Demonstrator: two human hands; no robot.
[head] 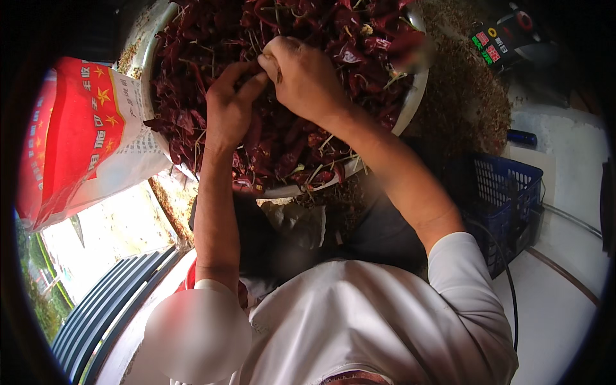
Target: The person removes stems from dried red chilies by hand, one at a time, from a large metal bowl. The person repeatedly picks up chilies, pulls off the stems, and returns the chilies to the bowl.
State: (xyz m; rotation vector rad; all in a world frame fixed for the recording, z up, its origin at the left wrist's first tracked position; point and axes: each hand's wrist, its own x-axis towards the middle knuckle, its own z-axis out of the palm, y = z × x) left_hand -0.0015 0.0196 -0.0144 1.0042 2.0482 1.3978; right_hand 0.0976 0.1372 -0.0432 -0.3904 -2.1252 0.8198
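A wide, pale-rimmed basin [421,91] in front of me is heaped with dried red chilies [288,149], many with thin straw-coloured stems. Over the middle of the heap my two hands meet, fingertips almost touching. My left hand [230,103] pinches a dark red chili [249,71] between thumb and forefinger, mostly covered by the fingers. From the right, my right hand [305,77] comes in with its fingers curled and thumb pressed on a thin brownish stem [279,75]. Whether that stem belongs to the pinched chili cannot be made out.
A red and white printed sack [96,139] stands against the basin's left side. Dry plant debris [462,91] covers the floor at the right, near a black package [510,41] bearing writing. Further down are a blue plastic crate [510,192], a dark cable [512,293] and, at left, slatted railings [113,298].
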